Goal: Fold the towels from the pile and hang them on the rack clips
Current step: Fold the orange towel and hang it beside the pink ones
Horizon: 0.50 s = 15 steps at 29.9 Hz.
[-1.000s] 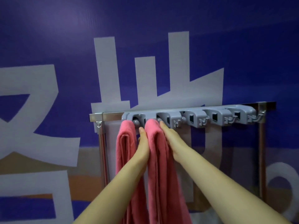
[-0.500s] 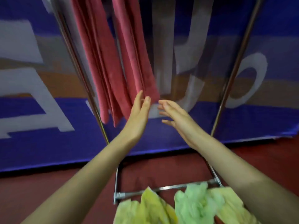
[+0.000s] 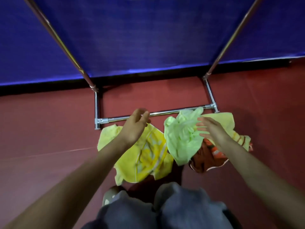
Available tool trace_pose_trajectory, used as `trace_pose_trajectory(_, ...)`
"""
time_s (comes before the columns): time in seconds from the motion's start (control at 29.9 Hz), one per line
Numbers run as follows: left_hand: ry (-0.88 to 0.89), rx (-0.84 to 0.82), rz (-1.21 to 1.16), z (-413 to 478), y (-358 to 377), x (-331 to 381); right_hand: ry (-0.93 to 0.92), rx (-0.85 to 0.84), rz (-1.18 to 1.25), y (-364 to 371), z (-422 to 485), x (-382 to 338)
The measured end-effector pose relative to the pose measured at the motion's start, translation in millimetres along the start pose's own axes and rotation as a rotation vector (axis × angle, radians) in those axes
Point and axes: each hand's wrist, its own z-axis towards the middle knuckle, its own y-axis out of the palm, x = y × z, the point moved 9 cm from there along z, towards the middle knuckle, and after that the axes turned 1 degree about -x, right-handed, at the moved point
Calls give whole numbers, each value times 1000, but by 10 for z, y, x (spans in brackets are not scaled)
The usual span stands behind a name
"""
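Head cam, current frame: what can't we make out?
1. Head view: the clips are cut off above the top edge; only the poles and base bar of the rack show.
2. Head view: the orange towel is mostly covered by the green towel and the right forearm.
3. Head view: the right hand has blurred fingers; contact with the green towel is unclear.

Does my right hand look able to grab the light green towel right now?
Probably yes: the right hand hovers open at the light green towel, which lies uppermost with nothing over it.

Dim, soft, slightly blurred light; wide-angle bending at the edges.
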Motion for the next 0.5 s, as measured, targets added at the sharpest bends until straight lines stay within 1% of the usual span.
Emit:
trace_pose_trajectory(0.03,-31,-21,-5,79,113,-175,51,14,-12,-28,147,200)
trace_pose_trajectory(0.17,-95,-93,-5,178,361,-475,158,81,-57,-155,366,582)
trace_pose_trajectory(0.23,-162,-147,16,253,563,-788,249,120,-89,-212,488,919)
trace_pose_trajectory(0.33,-178,-227,33,262,757,-962,282,145,-99,-289,523,1228)
trace_pose_trajectory(0.4,-166,-272,57,314,879,-1080,290,132,-124,-284,593,1382)
trace_pose_trajectory(0.47,-179,-306,72,368,997,-1218,292,119,-180,-281,712,1543)
trace_pose_trajectory(0.5,-183,-314,72,373,1022,-1238,281,139,-219,-315,752,1571)
